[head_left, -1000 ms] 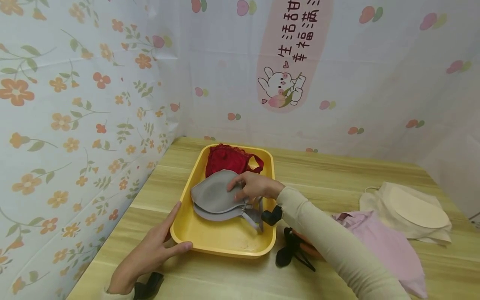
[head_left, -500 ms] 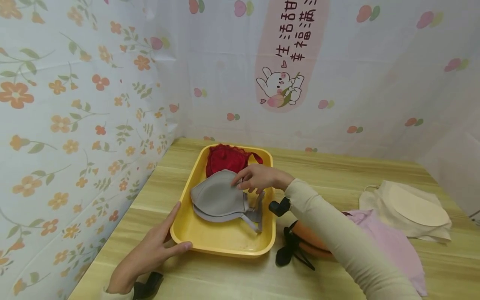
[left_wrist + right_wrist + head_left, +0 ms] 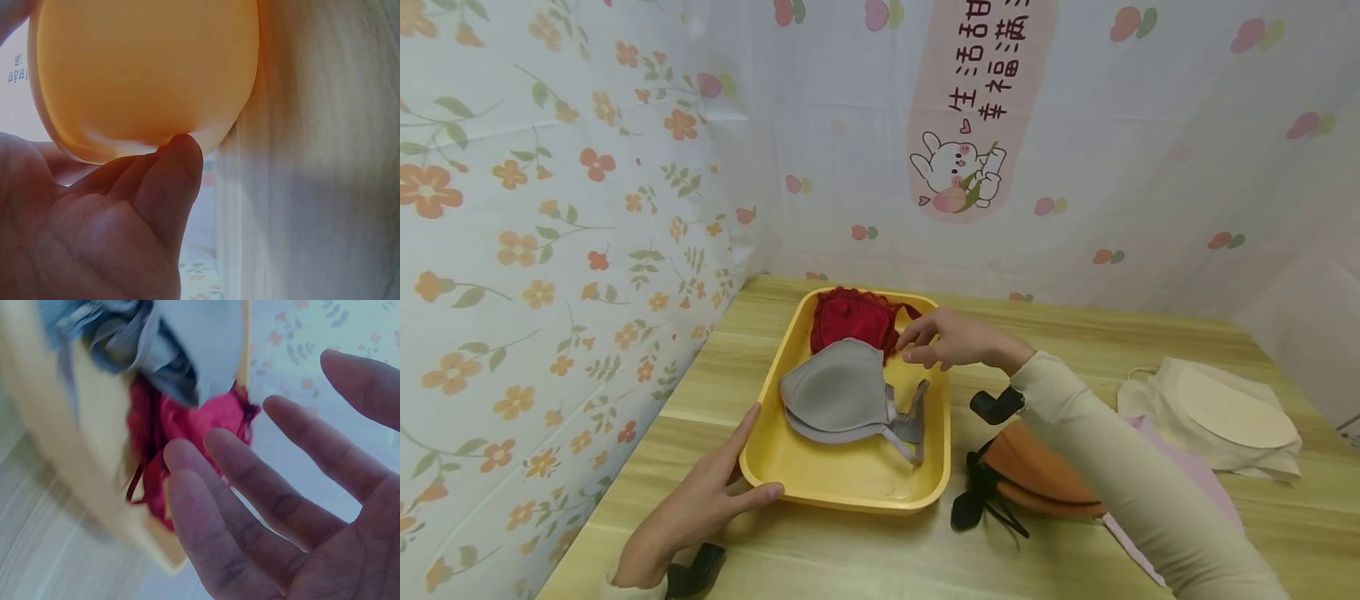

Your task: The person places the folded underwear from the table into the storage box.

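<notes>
L hand [image 3: 700,504] holds near-L corner of yellow tray [image 3: 835,483], thumb at front rim, fingers along L side. In tray: gray bra [image 3: 835,392] approx. mid, straps toward R wall; red lace-edged bra [image 3: 850,321] at far end, just behind gray. R hand [image 3: 958,337] hovers over tray's R rim, fingers apart & slightly bent. Farther R, on wood table [image 3: 820,554]: orange bra [image 3: 1037,467] w/ black straps, lilac cloth [image 3: 1206,483] partly hidden by R sleeve [image 3: 1138,483], cream garment [image 3: 1232,417] far R.
</notes>
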Demonstrator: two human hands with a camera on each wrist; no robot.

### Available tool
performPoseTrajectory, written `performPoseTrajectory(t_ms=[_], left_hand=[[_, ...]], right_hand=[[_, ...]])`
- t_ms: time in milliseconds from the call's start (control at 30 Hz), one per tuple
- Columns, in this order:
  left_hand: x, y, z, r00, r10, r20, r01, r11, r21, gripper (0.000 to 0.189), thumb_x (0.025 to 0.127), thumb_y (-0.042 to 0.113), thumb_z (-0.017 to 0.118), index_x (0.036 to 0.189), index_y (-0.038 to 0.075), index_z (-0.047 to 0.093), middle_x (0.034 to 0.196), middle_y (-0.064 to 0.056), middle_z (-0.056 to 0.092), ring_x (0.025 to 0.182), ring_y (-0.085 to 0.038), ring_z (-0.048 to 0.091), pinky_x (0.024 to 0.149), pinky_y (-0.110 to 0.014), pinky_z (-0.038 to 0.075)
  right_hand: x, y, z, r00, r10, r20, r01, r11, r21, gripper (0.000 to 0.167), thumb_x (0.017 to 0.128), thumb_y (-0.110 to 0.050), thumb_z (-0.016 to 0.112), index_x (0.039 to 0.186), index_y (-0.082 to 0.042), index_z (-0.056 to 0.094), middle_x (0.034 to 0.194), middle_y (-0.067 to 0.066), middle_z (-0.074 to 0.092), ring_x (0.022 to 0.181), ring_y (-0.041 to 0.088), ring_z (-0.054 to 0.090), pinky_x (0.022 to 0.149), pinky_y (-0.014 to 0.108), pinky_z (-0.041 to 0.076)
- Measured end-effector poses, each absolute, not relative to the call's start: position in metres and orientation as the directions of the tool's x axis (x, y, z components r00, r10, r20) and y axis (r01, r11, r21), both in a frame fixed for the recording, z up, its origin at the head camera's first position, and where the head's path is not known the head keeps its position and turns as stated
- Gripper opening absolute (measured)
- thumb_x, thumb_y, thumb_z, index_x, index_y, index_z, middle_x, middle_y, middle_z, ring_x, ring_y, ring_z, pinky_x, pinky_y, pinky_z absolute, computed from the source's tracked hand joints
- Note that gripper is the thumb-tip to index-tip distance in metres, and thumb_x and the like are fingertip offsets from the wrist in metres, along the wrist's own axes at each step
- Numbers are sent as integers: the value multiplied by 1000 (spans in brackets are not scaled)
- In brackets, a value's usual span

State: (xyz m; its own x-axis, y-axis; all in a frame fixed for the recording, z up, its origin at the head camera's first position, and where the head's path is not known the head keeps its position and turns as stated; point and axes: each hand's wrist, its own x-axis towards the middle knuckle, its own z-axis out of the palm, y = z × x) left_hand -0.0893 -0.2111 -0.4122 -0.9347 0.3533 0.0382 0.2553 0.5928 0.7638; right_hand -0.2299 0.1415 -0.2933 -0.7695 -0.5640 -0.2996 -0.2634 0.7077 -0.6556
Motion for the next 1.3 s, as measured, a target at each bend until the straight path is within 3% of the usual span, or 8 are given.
performPoseTrajectory(t_ms=[100, 300, 400, 600, 833, 933, 1133, 1300], left_hand=[[-90, -211, -413, -935, 351, 39, 252, 587, 769, 102, 92, 37, 74, 164, 15, 5, 165, -24, 24, 144, -39, 40, 105, -22, 44], [-89, -212, -413, -937, 347, 37, 250, 595, 764, 103, 91, 38, 74, 164, 17, 4, 165, -24, 24, 144, -40, 40, 107, -27, 45], [-89, -211, -414, -937, 348, 40, 251, 587, 770, 102, 91, 37, 74, 164, 17, 5, 165, -24, 24, 144, -39, 40, 106, -21, 43], [-87, -212, -415, -933, 358, 37, 243, 551, 798, 101, 93, 34, 73, 164, 19, 3, 165, -26, 22, 142, -40, 41, 100, -10, 39], [-90, -212, -416, -928, 369, 58, 265, 543, 797, 101, 93, 33, 73, 164, 18, 3, 165, -26, 22, 143, -40, 40, 101, -9, 38], [-89, -212, -416, -930, 362, 59, 265, 551, 792, 101, 92, 33, 73, 164, 18, 4, 165, -26, 22, 142, -40, 40, 102, -10, 38], [-87, -211, -416, -940, 339, 38, 238, 574, 783, 100, 92, 34, 73, 164, 20, 4, 166, -23, 21, 145, -40, 37, 104, -11, 37], [-87, -211, -415, -940, 339, 28, 230, 571, 788, 100, 92, 34, 73, 164, 23, 4, 166, -22, 21, 145, -39, 38, 103, -12, 39]], right_hand=[[-229, 155, -293, -757, -581, -300, -276, 700, -658, 33, 100, -25, 62, 130, -13, 66, 124, 16, 68, 110, 34, 67, 86, 41, 59], [-225, 183, -296, -667, -686, -290, -364, 640, -677, 32, 100, -20, 62, 130, -16, 68, 126, 14, 67, 114, 31, 65, 85, 39, 60], [-221, 198, -299, -661, -689, -298, -373, 645, -667, 31, 100, -20, 62, 130, -16, 68, 125, 14, 68, 113, 30, 66, 83, 38, 60], [-214, 225, -312, -683, -662, -309, -337, 660, -671, 28, 99, -17, 63, 127, -16, 70, 120, 11, 71, 102, 23, 70, 80, 36, 59], [-203, 251, -332, -705, -670, -233, -342, 609, -716, 27, 98, -14, 65, 123, -12, 71, 125, 20, 69, 114, 40, 65, 83, 26, 58], [-197, 262, -337, -725, -662, -190, -361, 600, -714, 27, 96, -13, 66, 122, -12, 71, 126, 20, 69, 114, 41, 65, 87, 24, 57], [-182, 282, -349, -763, -629, -150, -394, 636, -663, 32, 95, -17, 68, 126, -8, 68, 127, 18, 69, 117, 37, 65, 92, 32, 56], [-169, 294, -364, -822, -562, -95, -375, 660, -651, 35, 95, -22, 70, 125, -5, 67, 122, 15, 71, 111, 27, 68, 88, 28, 56]])
